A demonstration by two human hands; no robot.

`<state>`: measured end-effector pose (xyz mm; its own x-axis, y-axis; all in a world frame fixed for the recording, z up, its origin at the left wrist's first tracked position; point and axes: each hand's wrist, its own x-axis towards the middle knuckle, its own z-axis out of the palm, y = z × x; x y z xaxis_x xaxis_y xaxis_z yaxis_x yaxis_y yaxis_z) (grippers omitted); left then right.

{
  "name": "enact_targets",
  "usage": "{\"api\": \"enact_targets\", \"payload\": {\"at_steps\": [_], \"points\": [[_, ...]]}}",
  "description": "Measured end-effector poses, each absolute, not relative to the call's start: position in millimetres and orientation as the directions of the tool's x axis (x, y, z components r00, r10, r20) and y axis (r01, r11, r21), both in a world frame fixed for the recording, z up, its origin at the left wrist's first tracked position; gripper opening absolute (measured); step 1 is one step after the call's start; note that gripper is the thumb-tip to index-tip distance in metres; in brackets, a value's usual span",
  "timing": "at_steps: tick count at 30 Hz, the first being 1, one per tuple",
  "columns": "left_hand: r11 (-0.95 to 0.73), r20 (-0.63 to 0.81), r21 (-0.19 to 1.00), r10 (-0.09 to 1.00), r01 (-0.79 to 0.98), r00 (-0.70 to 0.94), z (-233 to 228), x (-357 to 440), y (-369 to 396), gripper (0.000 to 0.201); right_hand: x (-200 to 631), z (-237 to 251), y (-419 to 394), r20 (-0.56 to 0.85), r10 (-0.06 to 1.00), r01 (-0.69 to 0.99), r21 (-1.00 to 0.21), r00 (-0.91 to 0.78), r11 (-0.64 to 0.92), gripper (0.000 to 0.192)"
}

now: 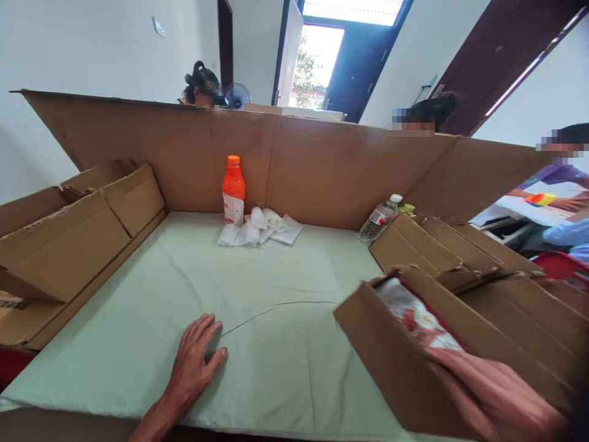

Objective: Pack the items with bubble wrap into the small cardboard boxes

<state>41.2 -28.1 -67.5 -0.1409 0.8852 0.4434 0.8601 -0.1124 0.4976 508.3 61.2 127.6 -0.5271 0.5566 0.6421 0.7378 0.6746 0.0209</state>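
My left hand (pixel 197 362) lies on the pale green cloth of the table (pixel 257 368), fingers extended and thumb apart, holding nothing. At the lower right, my right hand (pixel 494 387) is closed over the near wall of an open cardboard box (pixel 391 362); the hand is slightly blurred and some fingertips are hidden. Inside that box shows a white and red printed item, perhaps a plastic packet (pixel 421 316), just beyond my right fingers.
A cardboard screen (pixel 313 166) lines the table's back. Before it stand an orange bottle (pixel 234 190), crumpled white wrapping (pixel 264 227) and a leaning clear bottle (pixel 380 219). Cardboard boxes flank the left (pixel 69 245) and right (pixel 414 245). Several people are beyond the screen.
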Motion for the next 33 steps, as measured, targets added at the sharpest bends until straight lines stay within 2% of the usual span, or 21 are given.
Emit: {"api": "enact_targets", "payload": {"at_steps": [2, 6, 9, 11, 13, 16, 19, 21, 26, 30, 33], "points": [[-0.105, 0.410, 0.558, 0.897, 0.823, -0.164, -63.2, 42.5, -29.2, 0.044, 457.6, 142.0, 50.5, 0.598, 0.504, 0.661, 0.058, -0.623, 0.748, 0.022], [-0.052, 0.295, 0.686, 0.931, 0.726, -0.213, -51.9, 45.7, -38.4, 0.056, 375.6, 158.7, 49.5, 0.492, 0.467, 0.529, -0.015, -0.735, 0.848, 0.031], [-0.010, 0.223, 0.750, 0.945, 0.661, -0.239, -43.6, 45.6, -50.0, 0.060, 355.7, 158.2, 50.8, 0.519, 0.423, 0.449, -0.083, -0.742, 0.890, 0.028], [0.007, 0.200, 0.775, 0.946, 0.631, -0.256, -38.7, 44.1, -56.3, 0.060, 361.4, 152.5, 49.4, 0.605, 0.457, 0.470, -0.149, -0.652, 0.870, 0.031], [0.014, 0.193, 0.791, 0.943, 0.612, -0.272, -34.3, 42.3, -59.4, 0.058, 374.9, 141.4, 46.8, 0.685, 0.544, 0.542, -0.253, -0.485, 0.802, 0.037], [-0.003, 0.193, 0.800, 0.948, 0.600, -0.253, -28.9, 41.5, -55.2, 0.056, 394.8, 113.6, 39.9, 0.691, 0.701, 0.644, -0.458, -0.176, 0.613, 0.034], [-0.047, 0.188, 0.801, 0.966, 0.596, -0.177, -24.3, 44.7, -38.8, 0.060, 403.1, 76.4, 31.5, 0.537, 0.841, 0.652, -0.662, 0.069, 0.369, 0.035], [-0.080, 0.186, 0.811, 0.974, 0.580, -0.126, -21.0, 49.4, -22.3, 0.067, 401.0, 51.0, 28.1, 0.400, 0.907, 0.603, -0.758, 0.128, 0.249, 0.040], [-0.130, 0.164, 0.870, 0.986, 0.476, -0.031, -14.6, 64.7, 17.9, 0.079, 384.2, 11.0, 35.1, 0.128, 0.992, 0.523, -0.844, -0.018, 0.118, 0.041], [-0.106, 0.160, 0.890, 0.983, 0.443, -0.086, -18.6, 70.4, 34.4, 0.081, 377.2, 11.3, 57.7, -0.017, 0.997, 0.418, -0.908, -0.071, 0.015, 0.047], [-0.107, 0.185, 0.892, 0.973, 0.440, -0.138, -23.5, 66.1, 45.6, 0.078, 371.4, 16.9, 83.7, -0.056, 0.989, 0.323, -0.946, -0.139, -0.009, 0.049]]}}
